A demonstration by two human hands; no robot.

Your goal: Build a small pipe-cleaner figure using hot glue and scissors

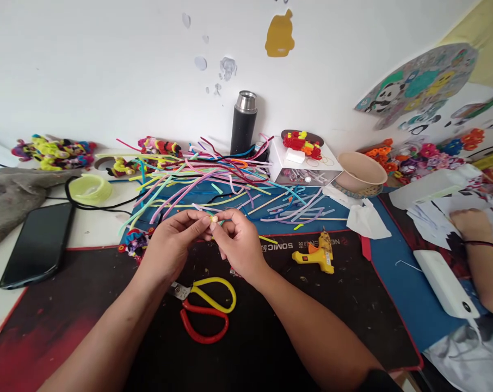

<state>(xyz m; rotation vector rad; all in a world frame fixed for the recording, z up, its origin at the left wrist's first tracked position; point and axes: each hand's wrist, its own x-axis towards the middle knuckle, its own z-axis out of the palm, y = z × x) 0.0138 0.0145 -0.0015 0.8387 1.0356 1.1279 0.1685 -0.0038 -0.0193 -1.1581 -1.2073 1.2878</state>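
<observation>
My left hand point(174, 239) and my right hand point(240, 244) meet fingertip to fingertip above the dark mat. Both are closed in a pinch on a small pale-yellow piece point(214, 219), mostly covered by the fingers. A bit of green shows beside it. From behind my right hand a yellow pipe cleaner point(267, 239) sticks out; whether it joins the pinched piece is hidden. Below my hands lie scissors point(208, 310) with one yellow and one red handle, blades partly behind my left wrist. A yellow glue gun point(318, 253) rests to the right.
Loose pipe cleaners point(214, 174) spread behind my hands. A black thermos point(244, 122), a white box point(306, 163) and a bowl point(363, 170) stand near the wall. A phone point(38, 245) lies left. Another person's arm point(481, 261) is right, beside a white device point(446, 283).
</observation>
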